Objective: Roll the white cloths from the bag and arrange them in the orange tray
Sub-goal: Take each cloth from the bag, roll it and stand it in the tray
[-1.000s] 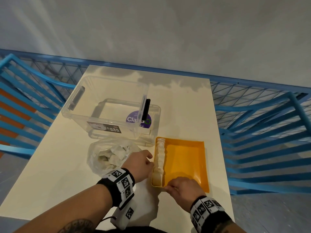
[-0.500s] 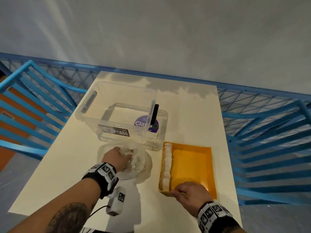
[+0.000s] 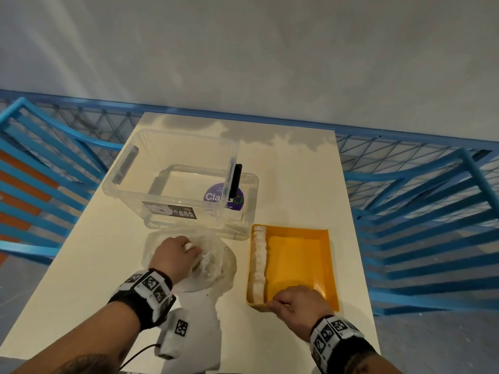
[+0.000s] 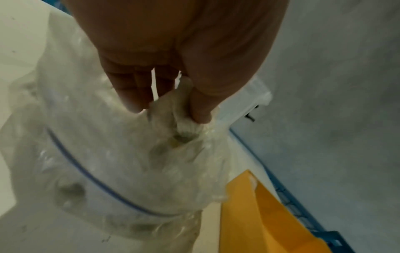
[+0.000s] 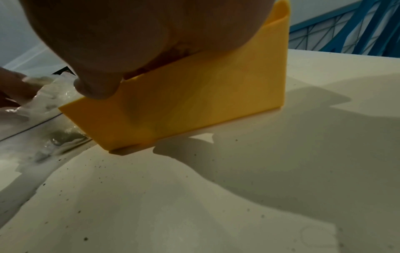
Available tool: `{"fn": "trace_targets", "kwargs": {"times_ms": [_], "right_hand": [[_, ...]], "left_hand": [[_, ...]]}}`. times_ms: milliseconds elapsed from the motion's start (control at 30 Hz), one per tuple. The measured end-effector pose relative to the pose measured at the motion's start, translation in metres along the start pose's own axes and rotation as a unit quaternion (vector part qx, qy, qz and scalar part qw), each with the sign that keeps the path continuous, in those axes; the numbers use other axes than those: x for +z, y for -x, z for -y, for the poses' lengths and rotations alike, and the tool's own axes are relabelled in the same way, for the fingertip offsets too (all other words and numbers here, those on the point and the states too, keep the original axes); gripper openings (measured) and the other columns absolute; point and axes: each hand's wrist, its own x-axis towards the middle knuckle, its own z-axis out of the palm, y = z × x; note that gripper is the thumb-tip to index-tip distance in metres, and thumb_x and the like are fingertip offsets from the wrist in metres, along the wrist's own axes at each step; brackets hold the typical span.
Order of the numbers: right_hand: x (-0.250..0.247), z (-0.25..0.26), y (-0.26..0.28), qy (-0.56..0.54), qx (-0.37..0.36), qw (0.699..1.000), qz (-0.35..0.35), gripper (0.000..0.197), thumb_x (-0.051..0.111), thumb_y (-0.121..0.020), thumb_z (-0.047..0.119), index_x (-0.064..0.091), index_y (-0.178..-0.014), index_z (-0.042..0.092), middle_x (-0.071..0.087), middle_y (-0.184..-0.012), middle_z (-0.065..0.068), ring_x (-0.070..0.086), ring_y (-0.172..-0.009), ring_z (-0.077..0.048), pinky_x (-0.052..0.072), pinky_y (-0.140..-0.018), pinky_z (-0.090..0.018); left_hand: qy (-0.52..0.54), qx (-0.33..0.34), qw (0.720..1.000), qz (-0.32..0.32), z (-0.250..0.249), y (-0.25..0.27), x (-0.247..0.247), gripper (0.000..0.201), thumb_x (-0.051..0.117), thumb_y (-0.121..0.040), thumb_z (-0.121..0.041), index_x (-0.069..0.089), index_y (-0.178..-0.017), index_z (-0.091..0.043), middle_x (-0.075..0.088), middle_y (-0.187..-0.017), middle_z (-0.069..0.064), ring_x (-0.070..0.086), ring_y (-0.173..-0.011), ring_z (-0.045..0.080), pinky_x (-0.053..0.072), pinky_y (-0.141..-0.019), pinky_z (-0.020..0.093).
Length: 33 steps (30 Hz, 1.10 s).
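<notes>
A clear plastic bag (image 3: 213, 268) (image 4: 112, 162) of white cloths lies on the table left of the orange tray (image 3: 299, 260) (image 5: 194, 106). My left hand (image 3: 176, 255) (image 4: 168, 95) reaches into the bag, thumb and fingers pinching a white cloth (image 4: 184, 116). A row of rolled white cloths (image 3: 258, 261) lines the tray's left wall. My right hand (image 3: 295, 302) grips the tray's near rim, fingers curled over it; the right wrist view shows the thumb (image 5: 95, 87) on the outer wall.
A clear storage box (image 3: 175, 182) with a black latch stands behind the bag and tray. The cream table (image 3: 297, 184) is ringed by blue railings (image 3: 421, 211). The tray sits near the table's right edge.
My left hand went from the tray's left side into the bag and took hold of a cloth. The right hand kept its hold on the tray's near rim.
</notes>
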Motion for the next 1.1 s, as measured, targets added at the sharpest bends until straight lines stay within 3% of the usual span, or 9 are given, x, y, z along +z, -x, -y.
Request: {"fn": "trace_targets", "kwargs": {"times_ms": [100, 200, 267, 400, 500, 600, 733, 867, 1100], "right_hand": [[0.002, -0.001, -0.002, 0.004, -0.006, 1.0, -0.002, 0.094, 0.004, -0.068, 0.092, 0.065, -0.109, 0.034, 0.067, -0.106, 0.009, 0.055, -0.103, -0.018, 0.043, -0.09, -0.034], [0.004, -0.002, -0.003, 0.0, -0.01, 1.0, -0.007, 0.1, -0.002, -0.064, 0.093, 0.065, -0.11, 0.034, 0.067, -0.107, 0.01, 0.055, -0.103, -0.017, 0.044, -0.089, -0.034], [0.003, -0.001, -0.002, -0.004, -0.01, 1.0, -0.008, 0.106, -0.008, -0.058, 0.093, 0.064, -0.11, 0.035, 0.067, -0.106, 0.011, 0.055, -0.102, -0.016, 0.044, -0.088, -0.034], [-0.003, 0.003, 0.0, -0.019, 0.005, 1.0, 0.015, 0.106, -0.004, -0.054, 0.095, 0.065, -0.108, 0.035, 0.066, -0.105, 0.011, 0.057, -0.1, -0.015, 0.046, -0.088, -0.033], [-0.011, 0.007, 0.002, -0.056, 0.03, 0.997, 0.043, 0.077, 0.02, -0.068, 0.093, 0.066, -0.096, 0.038, 0.066, -0.106, 0.011, 0.058, -0.098, -0.014, 0.049, -0.088, -0.033], [-0.021, 0.011, 0.002, -0.109, 0.034, 0.993, 0.024, 0.025, 0.05, -0.086, 0.065, 0.061, -0.08, 0.043, 0.068, -0.096, 0.011, 0.06, -0.09, -0.008, 0.05, -0.086, -0.03], [-0.058, 0.028, 0.003, -0.224, 0.004, 0.971, -0.079, 0.009, 0.058, -0.091, 0.05, 0.063, -0.09, 0.042, 0.066, -0.088, 0.02, 0.059, -0.084, 0.002, 0.05, -0.082, -0.025], [-0.104, 0.057, -0.001, -0.35, -0.056, 0.917, -0.181, 0.016, 0.069, -0.087, 0.032, 0.066, -0.102, 0.035, 0.067, -0.091, 0.017, 0.057, -0.077, 0.007, 0.043, -0.07, -0.006], [-0.134, 0.063, -0.008, -0.37, -0.064, 0.902, -0.214, 0.009, 0.07, -0.087, 0.02, 0.07, -0.081, 0.026, 0.073, -0.079, 0.0, 0.068, -0.076, -0.016, 0.058, -0.077, -0.041]], "left_hand": [[0.055, 0.018, 0.998, -0.025, -0.004, 0.014, -0.02, 0.026, 0.064, -0.089, -0.032, 0.054, -0.073, -0.013, 0.059, -0.07, 0.004, 0.055, -0.071, 0.026, 0.037, -0.064, 0.034], [0.197, 0.012, 0.98, -0.032, 0.003, 0.017, -0.033, 0.043, 0.064, -0.069, -0.048, 0.058, -0.075, -0.006, 0.064, -0.069, 0.01, 0.059, -0.067, 0.028, 0.049, -0.068, 0.042], [0.339, -0.022, 0.941, -0.008, 0.006, 0.015, -0.035, 0.046, 0.069, -0.069, -0.045, 0.063, -0.09, -0.003, 0.072, -0.084, 0.015, 0.067, -0.076, 0.032, 0.055, -0.068, 0.047], [0.568, -0.059, 0.817, 0.078, -0.006, 0.019, -0.038, 0.02, 0.058, -0.091, -0.003, 0.06, -0.109, 0.006, 0.07, -0.103, 0.021, 0.072, -0.09, 0.038, 0.06, -0.074, 0.041], [0.608, -0.063, 0.783, 0.112, -0.019, 0.021, -0.037, 0.021, 0.054, -0.093, -0.003, 0.057, -0.113, 0.004, 0.069, -0.1, 0.017, 0.072, -0.08, 0.032, 0.062, -0.071, 0.038], [0.595, -0.045, 0.788, 0.152, -0.037, 0.028, -0.033, 0.027, 0.057, -0.093, -0.003, 0.051, -0.12, -0.002, 0.071, -0.1, 0.016, 0.07, -0.074, 0.028, 0.059, -0.056, 0.03], [0.501, 0.027, 0.831, 0.239, -0.061, 0.043, -0.025, 0.045, 0.065, -0.077, -0.008, 0.05, -0.119, -0.005, 0.072, -0.109, 0.018, 0.068, -0.079, 0.028, 0.048, -0.048, 0.025], [0.434, 0.081, 0.849, 0.291, -0.082, 0.055, -0.009, 0.037, 0.07, -0.082, -0.013, 0.051, -0.113, -0.008, 0.071, -0.093, 0.013, 0.065, -0.074, 0.027, 0.042, -0.046, 0.024], [0.398, 0.106, 0.86, 0.299, -0.097, 0.059, 0.0, 0.026, 0.066, -0.09, -0.017, 0.055, -0.113, -0.009, 0.07, -0.095, 0.011, 0.066, -0.073, 0.026, 0.044, -0.048, 0.025]]}}
